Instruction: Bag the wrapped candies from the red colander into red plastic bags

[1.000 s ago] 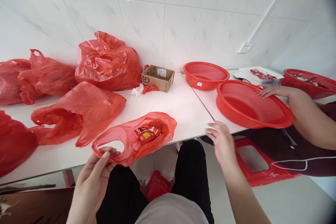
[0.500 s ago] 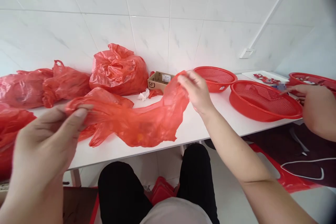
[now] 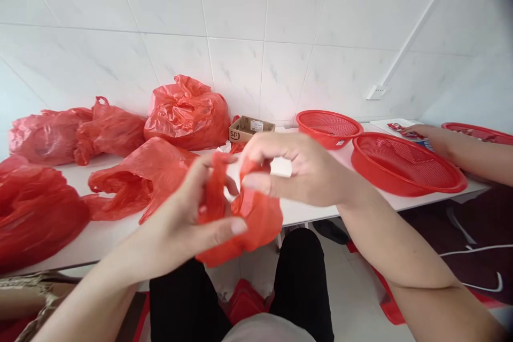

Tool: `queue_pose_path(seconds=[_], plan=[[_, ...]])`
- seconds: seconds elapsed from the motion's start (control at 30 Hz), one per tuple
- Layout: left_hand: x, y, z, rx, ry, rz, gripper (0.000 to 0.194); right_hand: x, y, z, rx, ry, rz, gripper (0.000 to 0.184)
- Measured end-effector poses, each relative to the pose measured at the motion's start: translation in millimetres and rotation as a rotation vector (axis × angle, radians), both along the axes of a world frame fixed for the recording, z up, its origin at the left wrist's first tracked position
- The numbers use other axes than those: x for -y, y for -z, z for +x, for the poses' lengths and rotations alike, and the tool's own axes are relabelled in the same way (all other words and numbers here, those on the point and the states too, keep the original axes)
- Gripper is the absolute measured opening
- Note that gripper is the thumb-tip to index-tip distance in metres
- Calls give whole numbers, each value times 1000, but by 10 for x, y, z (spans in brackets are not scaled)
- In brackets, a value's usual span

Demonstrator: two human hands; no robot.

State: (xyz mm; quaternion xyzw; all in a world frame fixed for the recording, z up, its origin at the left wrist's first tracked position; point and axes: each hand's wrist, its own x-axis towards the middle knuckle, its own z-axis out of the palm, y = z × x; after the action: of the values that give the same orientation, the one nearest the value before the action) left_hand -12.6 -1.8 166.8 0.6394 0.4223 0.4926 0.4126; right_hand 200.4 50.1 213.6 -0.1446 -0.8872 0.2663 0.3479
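Head view: see a crumpled red bag (image 3: 262,219) held up between the left hand (image 3: 178,222) and the right hand (image 3: 306,171), at the near edge of the white desk (image 3: 300,212). Looks thin, soft and light, so likely flops and crinkles. Might slip a bit, and might tear if tugged hard. Best to hold by a thick, bunched-up part, not by one thin bit. On the right, seems to pinch the bag with thumb and fingertips. On the left, thumb spread wide from fingers, too blurry to tell how tight.
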Motion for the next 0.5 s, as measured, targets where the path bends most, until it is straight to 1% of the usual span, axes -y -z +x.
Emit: queue_pose_path(seconds=[0.03,0.07,0.1,0.13,0.17,0.23,0.3,0.33,0.4,0.43,0.5], plan=[[-6,25,58,-75,77,-19,62,27,19,-55,40,-53,26,11],[-17,57,99,-143,162,-32,52,40,49,-106,61,-97,48,12],[-32,94,123,-188,234,-41,37,39,86,-150,63,-127,65,11],[-51,133,130,-191,245,-49,20,24,130,-180,51,-136,71,9],[-70,172,121,-187,235,-69,10,-3,177,-195,32,-126,63,8],[-107,239,67,-173,170,-141,22,-76,279,-177,14,-70,-15,15],[-135,279,0,-120,81,-240,32,-137,390,-117,48,-22,-148,21],[-145,290,-26,-88,53,-291,35,-154,447,-85,67,-9,-219,21],[-156,298,-50,-48,55,-354,37,-155,558,-40,77,4,-326,14],[-158,301,-48,-45,76,-358,38,-144,607,-33,58,13,-353,10],[-161,312,-22,-67,123,-335,38,-118,685,-44,8,42,-371,9]])
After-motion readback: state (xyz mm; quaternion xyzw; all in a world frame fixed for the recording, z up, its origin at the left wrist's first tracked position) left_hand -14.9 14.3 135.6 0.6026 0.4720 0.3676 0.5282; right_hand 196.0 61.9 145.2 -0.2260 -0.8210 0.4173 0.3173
